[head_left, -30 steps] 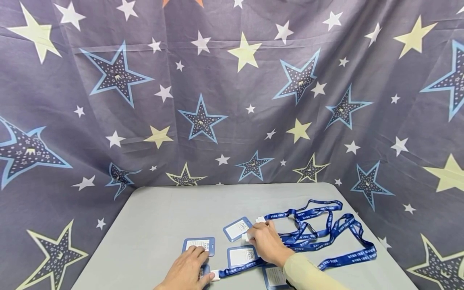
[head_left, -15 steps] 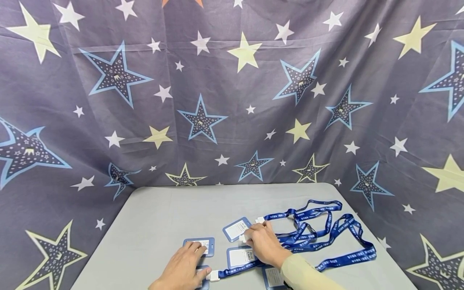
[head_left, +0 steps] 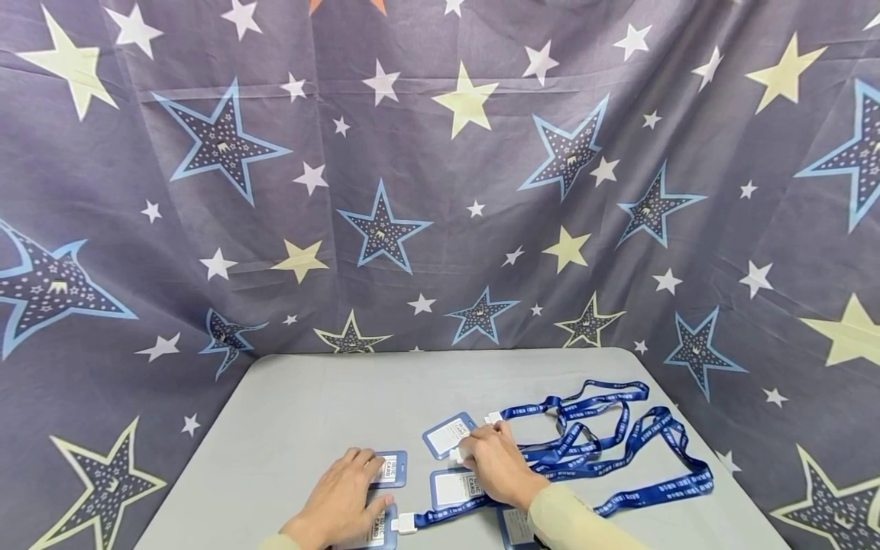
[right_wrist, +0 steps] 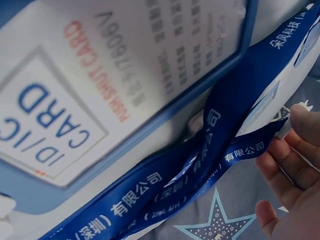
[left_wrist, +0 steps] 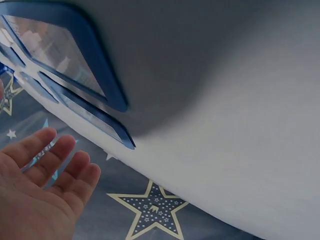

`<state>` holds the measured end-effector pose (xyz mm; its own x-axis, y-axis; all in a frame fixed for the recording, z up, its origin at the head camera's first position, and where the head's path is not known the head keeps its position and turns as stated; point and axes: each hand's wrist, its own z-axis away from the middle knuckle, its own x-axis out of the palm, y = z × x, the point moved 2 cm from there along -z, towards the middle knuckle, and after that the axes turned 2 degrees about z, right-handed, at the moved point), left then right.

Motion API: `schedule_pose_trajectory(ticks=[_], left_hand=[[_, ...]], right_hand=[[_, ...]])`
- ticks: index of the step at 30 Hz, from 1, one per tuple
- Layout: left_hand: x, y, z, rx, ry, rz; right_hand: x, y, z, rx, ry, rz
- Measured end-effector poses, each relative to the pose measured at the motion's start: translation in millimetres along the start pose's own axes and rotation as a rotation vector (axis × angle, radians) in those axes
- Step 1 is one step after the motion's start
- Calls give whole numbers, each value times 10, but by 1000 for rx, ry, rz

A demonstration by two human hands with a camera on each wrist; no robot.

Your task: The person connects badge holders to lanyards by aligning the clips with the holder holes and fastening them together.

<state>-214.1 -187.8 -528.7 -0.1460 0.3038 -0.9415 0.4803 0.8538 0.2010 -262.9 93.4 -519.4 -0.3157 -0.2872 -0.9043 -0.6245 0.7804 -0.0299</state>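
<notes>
At the front left of the table, my left hand (head_left: pixel 340 493) spreads over two blue-framed ID badge holders, the farther one (head_left: pixel 393 469) and the nearer one (head_left: pixel 380 528). Its fingers look relaxed, with nothing between them, in the left wrist view. My right hand (head_left: pixel 505 464) pinches a blue lanyard (right_wrist: pixel 280 132) at its white clip end (head_left: pixel 457 456) between thumb and fingers. Just left of that hand lie a tilted badge holder (head_left: pixel 447 435) and another one (head_left: pixel 445 491), partly covered. A second white clip (head_left: pixel 407 523) sits right beside the nearer left badge holder.
Several blue lanyards (head_left: pixel 677 483) lie in loose, overlapping loops on the right of the grey table (head_left: pixel 309 405). A further badge holder (head_left: pixel 514 527) shows partly under the right sleeve (head_left: pixel 577 523). Behind the table hangs a star-patterned curtain (head_left: pixel 412 153).
My left hand has drawn back to the left, uncovering more of the nearer badge holder. The right hand has shifted slightly left with the clip.
</notes>
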Motion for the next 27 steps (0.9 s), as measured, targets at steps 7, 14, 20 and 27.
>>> schedule_pose_trajectory(ticks=[7, 14, 20, 27], left_hand=[[-4, -48, -45, -25, -19, -1], [16, -108, -79, -54, -32, 5], [22, -139, -120, -83, -77, 7], [16, -165, -158, -95, -112, 13]], right_hand=[[9, -37, -34, -3, -21, -2], [11, -50, -43, -16, 8, 14], [7, -65, -54, -16, 8, 19], [15, -87, -80, 1, -41, 21]])
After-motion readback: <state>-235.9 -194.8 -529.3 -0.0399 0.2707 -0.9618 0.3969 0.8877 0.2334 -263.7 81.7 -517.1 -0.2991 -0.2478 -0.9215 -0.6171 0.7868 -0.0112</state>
